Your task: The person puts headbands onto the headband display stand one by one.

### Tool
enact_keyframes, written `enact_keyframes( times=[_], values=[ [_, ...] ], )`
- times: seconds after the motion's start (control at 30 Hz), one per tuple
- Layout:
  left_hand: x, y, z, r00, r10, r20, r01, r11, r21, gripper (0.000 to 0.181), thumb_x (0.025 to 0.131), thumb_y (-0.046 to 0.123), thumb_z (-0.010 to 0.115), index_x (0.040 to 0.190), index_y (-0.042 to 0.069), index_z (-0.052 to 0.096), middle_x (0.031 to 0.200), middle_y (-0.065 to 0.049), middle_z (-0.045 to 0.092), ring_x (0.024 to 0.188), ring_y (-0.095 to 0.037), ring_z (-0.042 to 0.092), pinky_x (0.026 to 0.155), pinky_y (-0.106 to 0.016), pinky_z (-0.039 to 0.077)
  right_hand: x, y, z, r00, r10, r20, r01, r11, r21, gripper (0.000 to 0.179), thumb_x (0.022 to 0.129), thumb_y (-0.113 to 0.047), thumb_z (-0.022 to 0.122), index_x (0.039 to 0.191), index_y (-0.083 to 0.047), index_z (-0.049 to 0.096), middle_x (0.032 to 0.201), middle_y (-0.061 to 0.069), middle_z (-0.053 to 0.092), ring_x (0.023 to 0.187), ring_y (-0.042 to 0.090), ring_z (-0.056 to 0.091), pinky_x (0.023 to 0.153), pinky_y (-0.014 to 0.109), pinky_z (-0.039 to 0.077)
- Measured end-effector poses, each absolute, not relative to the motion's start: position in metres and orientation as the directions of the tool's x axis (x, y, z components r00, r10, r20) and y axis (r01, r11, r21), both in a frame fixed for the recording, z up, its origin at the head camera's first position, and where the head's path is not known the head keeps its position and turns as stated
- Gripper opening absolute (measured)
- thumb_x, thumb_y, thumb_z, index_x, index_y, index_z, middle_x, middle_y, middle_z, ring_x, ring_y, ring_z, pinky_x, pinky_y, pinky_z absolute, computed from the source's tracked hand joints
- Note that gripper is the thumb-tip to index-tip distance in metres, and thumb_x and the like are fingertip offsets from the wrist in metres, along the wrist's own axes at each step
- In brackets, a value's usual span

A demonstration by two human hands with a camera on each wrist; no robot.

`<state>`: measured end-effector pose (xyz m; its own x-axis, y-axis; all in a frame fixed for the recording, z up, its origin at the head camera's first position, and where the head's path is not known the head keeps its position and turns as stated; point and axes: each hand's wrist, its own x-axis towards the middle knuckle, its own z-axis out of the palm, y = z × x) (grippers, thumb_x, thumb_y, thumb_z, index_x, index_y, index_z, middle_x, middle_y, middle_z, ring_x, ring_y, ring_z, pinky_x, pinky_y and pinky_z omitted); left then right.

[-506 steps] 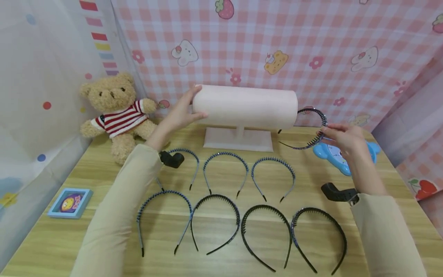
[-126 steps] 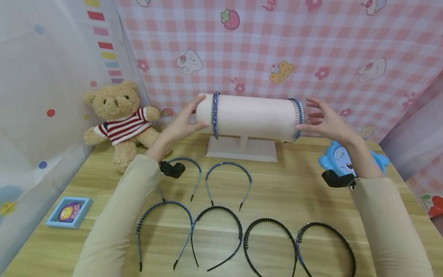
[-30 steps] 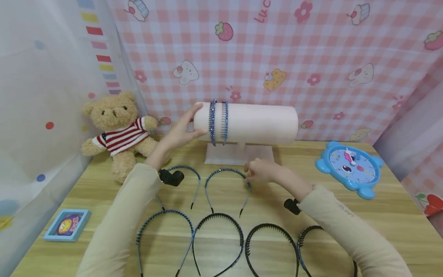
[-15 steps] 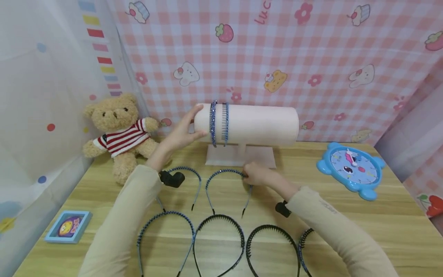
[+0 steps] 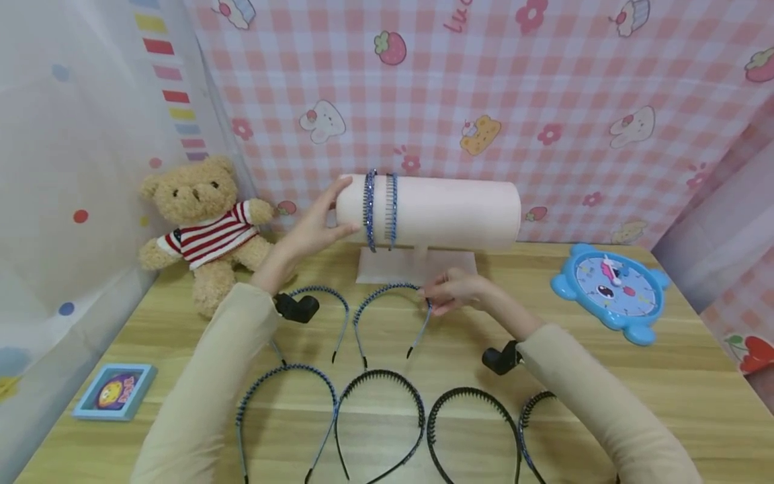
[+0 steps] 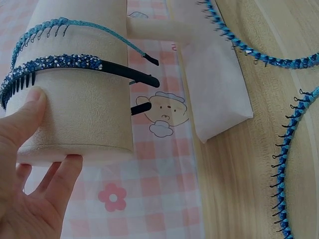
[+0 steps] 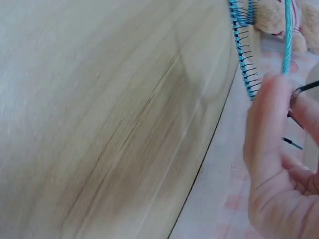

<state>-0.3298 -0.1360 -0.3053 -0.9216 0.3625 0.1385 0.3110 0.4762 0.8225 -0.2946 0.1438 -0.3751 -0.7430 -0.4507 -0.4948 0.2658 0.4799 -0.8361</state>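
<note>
A white padded roll on a T-shaped stand (image 5: pixel 453 212) is at the back. My left hand (image 5: pixel 308 232) grips its left end, thumb on the front and fingertips against the end face, as the left wrist view shows. Two headbands sit around the roll near that hand: a black one with dark blue glitter (image 5: pixel 370 214) and a lighter blue toothed one (image 5: pixel 394 210). In front of the stand, my right hand (image 5: pixel 456 290) pinches the right side of a blue toothed headband (image 5: pixel 390 286) between thumb and fingers. Its two tips point toward me.
Left of it lies another blue headband (image 5: pixel 346 316). The front row holds a blue headband (image 5: pixel 290 367) and black toothed headbands (image 5: pixel 381 372). A blue clock (image 5: pixel 617 286) lies right, a teddy bear (image 5: pixel 205 215) sits left, and a small blue frame (image 5: pixel 115 392) lies front left.
The lighter blue headband went onto the roll's right end and then moved left beside the glitter one. My right hand has since taken hold of another blue headband and shifted it slightly.
</note>
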Motion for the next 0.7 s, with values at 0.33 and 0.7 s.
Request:
enact_keyframes(
  times=[0.33, 0.7],
  values=[
    [-0.33, -0.137, -0.302, -0.912, 0.375, 0.165, 0.346, 0.49, 0.8, 0.083, 0.083, 0.015, 0.066, 0.146, 0.03, 0.014, 0.154, -0.002, 0.012, 0.134, -0.029, 0.029, 0.108, -0.048, 0.032, -0.293, 0.164, -0.364, -0.648, -0.624, -0.437, 0.292, 0.327, -0.899, 0.028, 0.09, -0.009, 0.054, 0.111, 0.009, 0.05, 0.086, 0.008, 0.068, 0.075, 0.014, 0.067, 0.072, 0.025, 0.057],
    [-0.33, -0.137, -0.304, -0.908, 0.38, 0.179, 0.365, 0.501, 0.785, 0.083, 0.082, 0.016, 0.066, 0.146, 0.028, 0.015, 0.154, -0.004, 0.014, 0.134, -0.029, 0.03, 0.109, -0.047, 0.031, -0.283, 0.223, -0.361, -0.546, -0.824, -0.149, 0.269, -0.004, -0.963, 0.018, 0.095, -0.005, 0.045, 0.098, -0.01, 0.062, 0.086, -0.001, 0.069, 0.08, 0.011, 0.067, 0.071, 0.02, 0.056]
  ],
)
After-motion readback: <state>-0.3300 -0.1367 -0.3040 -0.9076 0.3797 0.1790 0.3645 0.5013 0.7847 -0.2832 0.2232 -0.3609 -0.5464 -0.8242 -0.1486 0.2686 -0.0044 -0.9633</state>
